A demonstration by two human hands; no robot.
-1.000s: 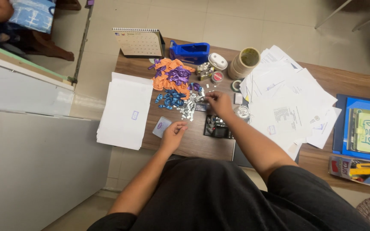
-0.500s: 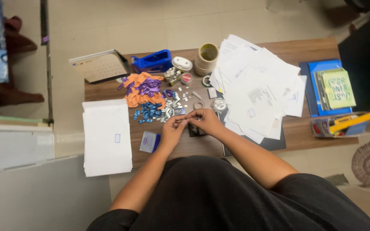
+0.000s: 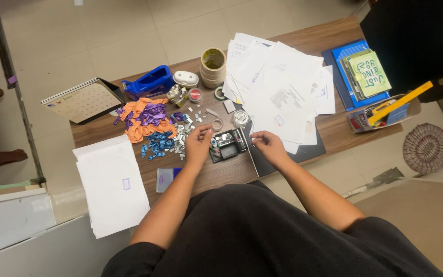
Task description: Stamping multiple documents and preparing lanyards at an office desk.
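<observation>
White envelope stack (image 3: 113, 185) at desk's left edge. Orange and purple balloons (image 3: 144, 114), blue ones (image 3: 157, 142) just below, small silver pieces (image 3: 183, 139) scattered beside. Left hand (image 3: 198, 145) over the desk, fingertips pinched; what it grips too small to tell. Black stamp pad (image 3: 228, 144) between hands. Right hand (image 3: 268, 145) pinched likewise, touching paper pile (image 3: 278, 87)

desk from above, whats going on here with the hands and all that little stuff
A person sits at a wooden desk. The left hand pinches something tiny beside a scatter of small silver pieces; the right hand pinches another small bit by the edge of a spread of white papers. A black tray lies between the hands. Orange, purple and blue balloons are heaped to the left.
</observation>
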